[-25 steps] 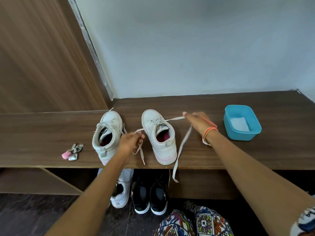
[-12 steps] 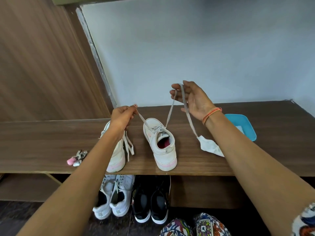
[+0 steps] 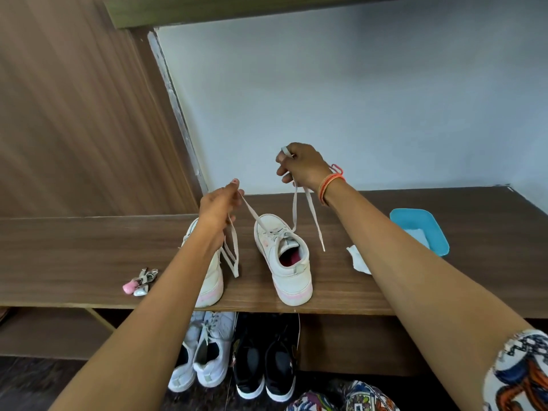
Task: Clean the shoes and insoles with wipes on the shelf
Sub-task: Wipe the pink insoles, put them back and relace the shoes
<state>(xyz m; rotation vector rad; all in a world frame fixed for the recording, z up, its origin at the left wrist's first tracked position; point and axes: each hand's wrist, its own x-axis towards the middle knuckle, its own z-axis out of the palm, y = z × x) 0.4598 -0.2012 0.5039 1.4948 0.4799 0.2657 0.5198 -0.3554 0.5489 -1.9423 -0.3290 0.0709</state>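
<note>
— Now, what is changing here?

— Both hands are rising. A second ago they were working low at the shelf point(image 3: 74, 256), either side of the right-hand shoe point(image 3: 284, 256). Now the left hand point(image 3: 221, 203) and the right hand point(image 3: 302, 166) are holding the lace point(image 3: 250, 210) well above it, and the lace is running up from the front eyelets.

— So the lace is coming out?

— I am judging so: it is opening the shoe up for cleaning inside. Wiping is not happening yet. The wipe point(image 3: 358, 259) is lying on the shelf just right of that shoe, near the blue tub point(image 3: 421, 229).

— And how are the hands sitting?

— The left one is pinching one strand between thumb and fingertips. Its arm is reaching over the left-hand shoe point(image 3: 215, 283) and hiding much of it, and loops of lace are hanging below the wrist. The right one, half a second ago spread with the lace draped across it, is now curling its fingers round the other end. It is higher and farther back, with two strands dangling beneath.

— Where are the shoes resting?

— Both are standing at the shelf's near edge, heels towards the person.
</note>
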